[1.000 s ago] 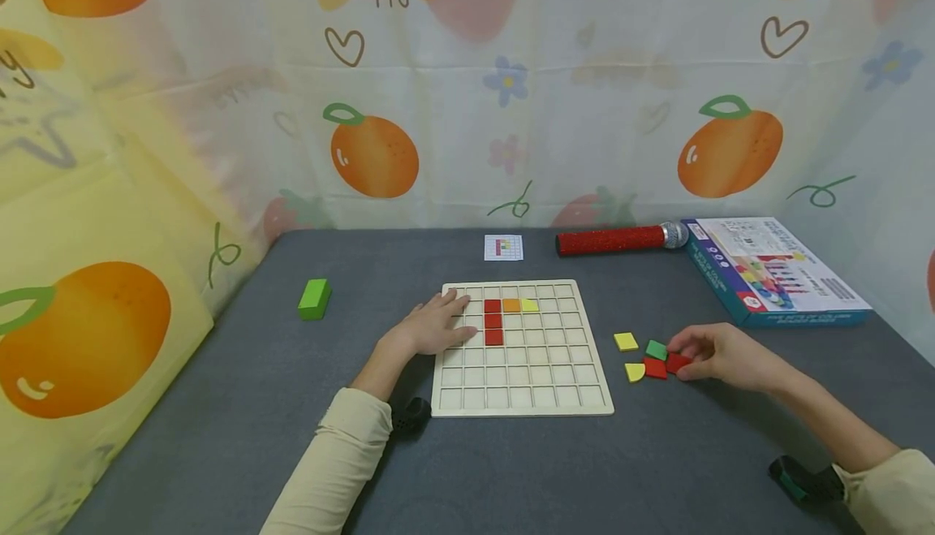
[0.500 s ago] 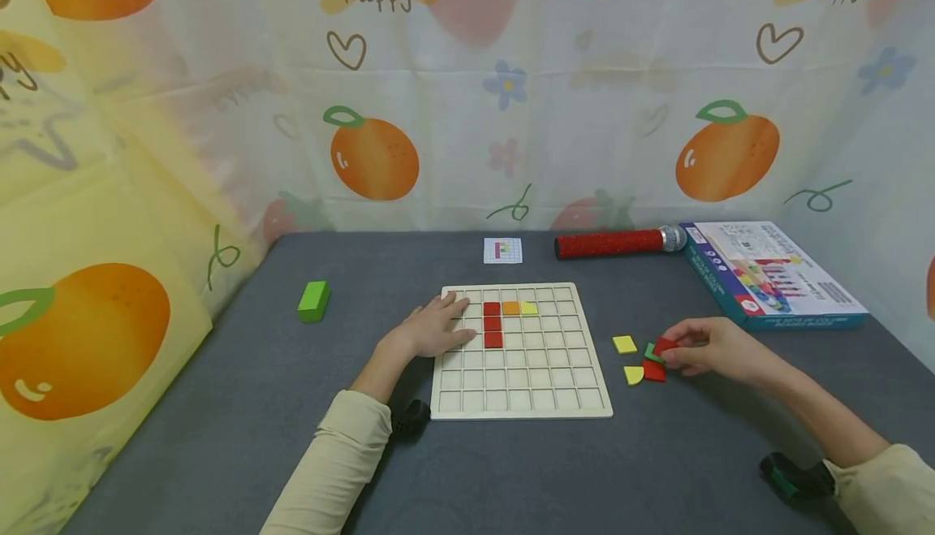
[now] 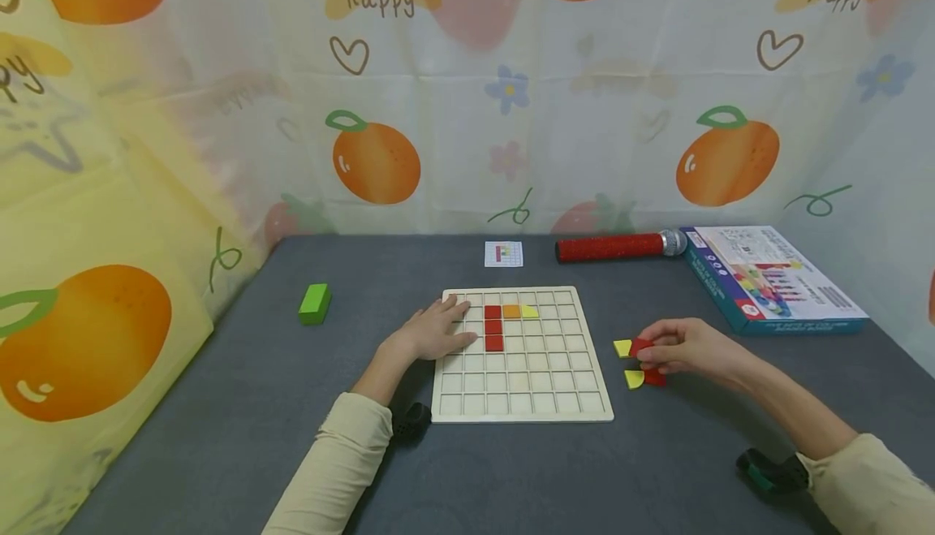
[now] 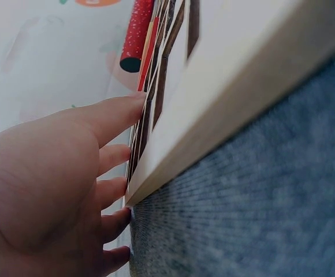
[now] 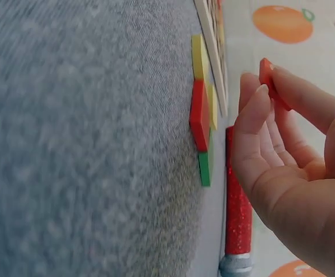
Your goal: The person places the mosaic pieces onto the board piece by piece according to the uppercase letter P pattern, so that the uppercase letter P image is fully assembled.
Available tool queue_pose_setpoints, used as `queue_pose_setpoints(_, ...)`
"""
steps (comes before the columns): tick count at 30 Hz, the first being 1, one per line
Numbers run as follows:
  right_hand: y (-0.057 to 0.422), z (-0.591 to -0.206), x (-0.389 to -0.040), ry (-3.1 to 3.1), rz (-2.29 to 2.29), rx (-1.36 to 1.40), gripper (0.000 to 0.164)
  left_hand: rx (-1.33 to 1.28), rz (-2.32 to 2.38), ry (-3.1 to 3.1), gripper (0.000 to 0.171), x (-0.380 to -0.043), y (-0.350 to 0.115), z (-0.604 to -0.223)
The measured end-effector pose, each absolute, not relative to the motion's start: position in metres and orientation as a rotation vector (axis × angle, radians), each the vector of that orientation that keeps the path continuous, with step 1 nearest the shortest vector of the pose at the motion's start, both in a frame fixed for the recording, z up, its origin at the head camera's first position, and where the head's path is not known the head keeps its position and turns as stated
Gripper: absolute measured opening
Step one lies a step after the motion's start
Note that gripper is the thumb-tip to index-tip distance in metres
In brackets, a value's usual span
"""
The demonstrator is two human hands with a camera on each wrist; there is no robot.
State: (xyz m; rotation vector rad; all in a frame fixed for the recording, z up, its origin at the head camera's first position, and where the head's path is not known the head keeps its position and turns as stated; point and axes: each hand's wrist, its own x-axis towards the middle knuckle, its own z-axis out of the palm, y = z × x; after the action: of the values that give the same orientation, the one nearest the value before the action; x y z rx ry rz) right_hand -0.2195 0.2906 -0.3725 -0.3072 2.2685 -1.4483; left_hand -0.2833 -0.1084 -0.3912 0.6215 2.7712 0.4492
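My right hand (image 3: pixel 682 346) pinches a red square tile (image 5: pixel 273 85) between thumb and fingers, raised over the loose tiles. Below it lie a second red tile (image 5: pixel 200 115), a green tile (image 5: pixel 205 161), a yellow square tile (image 3: pixel 622 348) and a yellow round-edged tile (image 3: pixel 634 379); the green one is hidden in the head view. My left hand (image 3: pixel 433 332) rests with spread fingers on the left side of a pale wooden grid board (image 3: pixel 522 389). On the board sit a column of red tiles (image 3: pixel 493 327), an orange tile (image 3: pixel 510 312) and a yellow tile (image 3: pixel 529 312).
Behind the board lies a small printed card (image 3: pixel 503 254). A red glittery microphone (image 3: pixel 609 248) and a flat game box (image 3: pixel 782 283) are at the back right. A green block (image 3: pixel 315 304) stands on the left of the grey table (image 3: pixel 526 470).
My right hand has picked up a red tile from the loose tiles and moved it leftward over them toward the board. The left hand has stayed in place on the board.
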Motion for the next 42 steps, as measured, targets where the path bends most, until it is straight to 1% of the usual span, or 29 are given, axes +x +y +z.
queue_pose_setpoints(7, 0.279, -0.374, -0.222, 2.305, -1.393, -0.299, 0.038, 0.636, 0.446, 2.779, 0.066, -0.284, -0.109, -0.392)
queue_pose_setpoints(14, 0.264, -0.378, -0.226, 2.26, -1.43, -0.324, 0.035, 0.636, 0.442, 2.777, 0.066, -0.283, -0.109, -0.392)
queue_pose_setpoints(31, 0.219, -0.381, -0.234, 2.228, -1.442, -0.314, 0.034, 0.64, 0.453, 2.773, 0.066, -0.283, -0.11, -0.392)
queue_pose_setpoints(42, 0.197, -0.381, -0.238, 2.217, -1.459, -0.328, 0.036, 0.643, 0.432, 2.783, 0.065, -0.286, -0.11, -0.394)
